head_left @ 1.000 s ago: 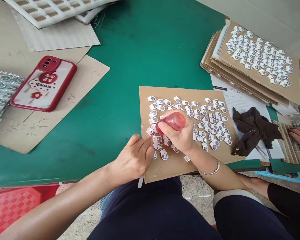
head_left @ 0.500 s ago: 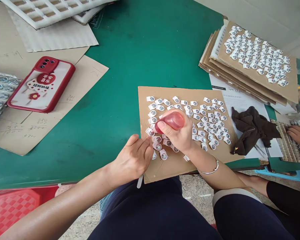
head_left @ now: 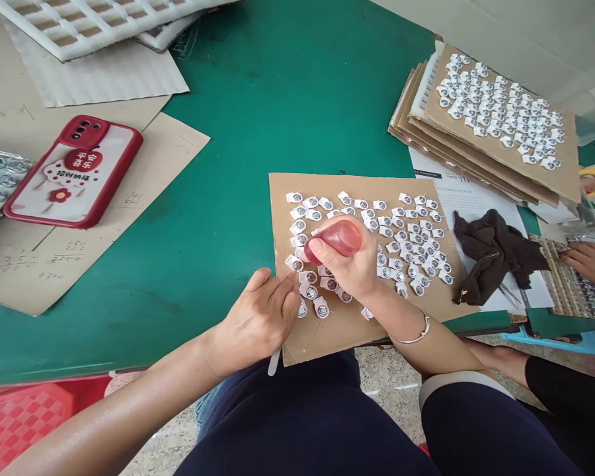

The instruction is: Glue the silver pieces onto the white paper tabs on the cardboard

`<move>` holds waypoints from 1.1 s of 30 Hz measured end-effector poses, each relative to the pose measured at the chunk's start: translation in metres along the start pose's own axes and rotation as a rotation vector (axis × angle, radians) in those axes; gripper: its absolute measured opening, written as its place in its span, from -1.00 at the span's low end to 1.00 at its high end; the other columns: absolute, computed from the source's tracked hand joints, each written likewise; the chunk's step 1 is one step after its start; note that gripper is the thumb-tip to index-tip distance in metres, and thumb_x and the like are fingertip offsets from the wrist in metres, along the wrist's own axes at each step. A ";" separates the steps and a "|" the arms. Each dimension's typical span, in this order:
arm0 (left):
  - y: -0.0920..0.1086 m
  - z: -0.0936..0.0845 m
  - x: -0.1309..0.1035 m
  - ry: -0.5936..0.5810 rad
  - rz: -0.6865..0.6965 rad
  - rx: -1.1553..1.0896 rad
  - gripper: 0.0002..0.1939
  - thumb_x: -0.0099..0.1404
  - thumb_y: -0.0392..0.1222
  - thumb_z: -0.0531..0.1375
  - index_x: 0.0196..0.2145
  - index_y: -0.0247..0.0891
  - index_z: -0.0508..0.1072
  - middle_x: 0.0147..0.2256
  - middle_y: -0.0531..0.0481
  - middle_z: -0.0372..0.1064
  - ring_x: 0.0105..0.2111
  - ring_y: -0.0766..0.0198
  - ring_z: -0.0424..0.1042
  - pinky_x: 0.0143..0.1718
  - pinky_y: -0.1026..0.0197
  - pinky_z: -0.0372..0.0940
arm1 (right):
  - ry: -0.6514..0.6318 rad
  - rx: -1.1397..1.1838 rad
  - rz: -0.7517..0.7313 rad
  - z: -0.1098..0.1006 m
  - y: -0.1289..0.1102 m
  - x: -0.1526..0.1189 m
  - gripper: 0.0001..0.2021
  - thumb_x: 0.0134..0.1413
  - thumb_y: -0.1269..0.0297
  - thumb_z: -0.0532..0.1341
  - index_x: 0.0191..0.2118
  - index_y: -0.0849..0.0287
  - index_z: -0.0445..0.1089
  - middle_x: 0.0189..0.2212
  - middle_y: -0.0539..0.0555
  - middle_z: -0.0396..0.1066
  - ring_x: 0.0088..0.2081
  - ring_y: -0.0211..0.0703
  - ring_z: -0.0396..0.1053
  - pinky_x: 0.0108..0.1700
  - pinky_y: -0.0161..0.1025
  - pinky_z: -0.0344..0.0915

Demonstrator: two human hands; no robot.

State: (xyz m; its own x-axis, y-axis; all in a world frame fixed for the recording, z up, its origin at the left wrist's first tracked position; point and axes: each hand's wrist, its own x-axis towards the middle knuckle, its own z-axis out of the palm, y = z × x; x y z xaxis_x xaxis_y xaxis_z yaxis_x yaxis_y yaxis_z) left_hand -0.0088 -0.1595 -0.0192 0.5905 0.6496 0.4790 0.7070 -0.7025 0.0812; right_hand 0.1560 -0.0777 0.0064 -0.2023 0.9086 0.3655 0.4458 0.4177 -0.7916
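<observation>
Head view: right hand point(head_left: 361, 270) clasps a translucent red bulb point(head_left: 342, 238) over brown cardboard point(head_left: 302, 342); left hand point(head_left: 258, 317), fingers curled, holds a pale flat stick point(head_left: 274, 363).

Bright, diffuse light; soft shadows; small glare streaks on floor point(head_left: 389, 370); wide-angle stretching toward edges.

The right hand point(head_left: 353, 268) grips a soft red bulb point(head_left: 340, 239) above a cardboard sheet point(head_left: 305, 340) bearing many small white tabs point(head_left: 321, 307) with round metallic centres. The left hand point(head_left: 258, 316) is closed on a pale, round-ended tool point(head_left: 274, 362) at the sheet's left edge. A red-cased phone point(head_left: 75, 173) lies left; a dark cloth point(head_left: 493, 258) lies right. Stacked cardboard point(head_left: 439, 116), its top sheet similarly loaded, stands far right.
</observation>
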 end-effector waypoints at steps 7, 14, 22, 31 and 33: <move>0.000 -0.002 0.000 -0.005 0.002 -0.001 -0.84 0.22 -0.49 0.01 -0.35 -0.44 0.37 -0.28 -0.32 0.43 -0.41 0.14 0.35 -0.31 0.07 0.18 | -0.021 0.032 -0.007 -0.001 0.001 0.001 -0.82 -0.07 0.19 0.31 -0.37 0.11 0.32 -0.45 0.00 0.41 -0.38 -0.19 0.39 -0.28 -0.13 0.39; -0.001 0.000 0.000 -0.007 0.003 -0.018 -0.84 0.23 -0.49 0.01 -0.32 -0.46 0.37 -0.26 -0.33 0.44 -0.40 0.15 0.34 -0.31 0.07 0.17 | -0.002 0.003 -0.038 -0.003 0.001 0.002 -0.82 -0.08 0.22 0.31 -0.39 0.12 0.31 -0.46 -0.01 0.41 -0.37 -0.20 0.38 -0.29 -0.16 0.37; 0.000 0.000 -0.001 0.000 0.003 -0.021 -0.88 0.22 -0.51 0.05 -0.31 -0.51 0.37 -0.33 -0.28 0.44 -0.45 0.17 0.32 -0.32 0.06 0.15 | 0.001 -0.054 -0.089 -0.005 0.003 0.003 -0.82 -0.06 0.20 0.31 -0.42 0.13 0.30 -0.48 -0.03 0.38 -0.39 -0.23 0.38 -0.31 -0.19 0.37; -0.001 -0.001 0.001 0.007 -0.004 -0.031 -0.87 0.22 -0.50 0.05 -0.28 -0.49 0.35 -0.30 -0.28 0.45 -0.43 0.17 0.34 -0.30 0.06 0.14 | -0.030 -0.050 -0.069 -0.008 0.001 0.003 -0.80 -0.06 0.17 0.30 -0.42 0.12 0.29 -0.49 -0.04 0.37 -0.41 -0.24 0.37 -0.34 -0.21 0.38; -0.001 -0.002 0.003 0.011 -0.008 -0.039 -0.85 0.21 -0.51 0.05 -0.26 -0.48 0.35 -0.31 -0.26 0.45 -0.43 0.18 0.34 -0.31 0.07 0.13 | -0.033 -0.048 -0.075 -0.008 0.001 0.002 -0.80 -0.08 0.19 0.31 -0.41 0.12 0.29 -0.49 -0.05 0.37 -0.41 -0.25 0.36 -0.35 -0.22 0.37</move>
State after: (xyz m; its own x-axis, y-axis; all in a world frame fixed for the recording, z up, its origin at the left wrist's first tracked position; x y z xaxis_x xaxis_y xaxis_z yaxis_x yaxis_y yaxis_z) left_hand -0.0085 -0.1572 -0.0164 0.5808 0.6520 0.4874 0.6959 -0.7083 0.1184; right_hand 0.1629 -0.0752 0.0098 -0.2648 0.8749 0.4056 0.4694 0.4843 -0.7383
